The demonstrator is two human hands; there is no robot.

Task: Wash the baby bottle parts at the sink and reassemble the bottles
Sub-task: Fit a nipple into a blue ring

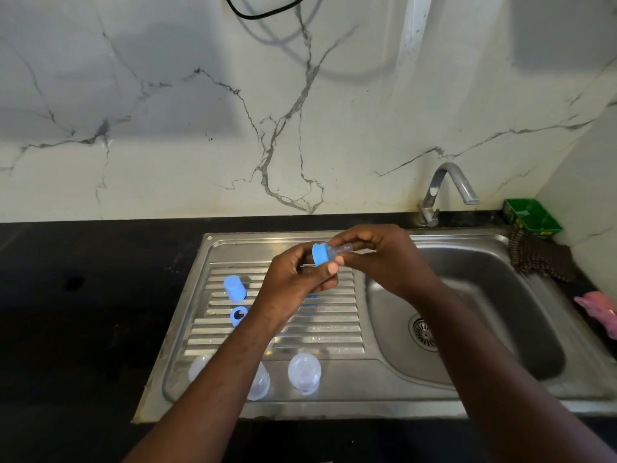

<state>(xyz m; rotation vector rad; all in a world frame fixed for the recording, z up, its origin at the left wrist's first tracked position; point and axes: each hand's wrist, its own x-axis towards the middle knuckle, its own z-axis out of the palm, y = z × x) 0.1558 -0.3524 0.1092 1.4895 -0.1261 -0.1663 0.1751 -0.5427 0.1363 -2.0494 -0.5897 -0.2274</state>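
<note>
My left hand [293,279] grips a blue screw ring [321,254] above the ribbed drainboard [334,315]. A clear teat [340,249] sticks out of the ring, and my right hand [384,259] pinches it. On the drainboard lie a blue cap [234,288] and a second blue ring [239,315]. Clear bottles stand along the front edge: one upright [304,372], one at the left [197,367] and one [260,382] partly hidden by my left forearm.
The steel sink basin [484,295] with its drain [423,332] lies to the right, under a closed tap [444,192]. A green tray [531,217], a dark scrubber [541,259] and a pink cloth [597,310] sit on the right counter. Black counter [83,312] spreads left.
</note>
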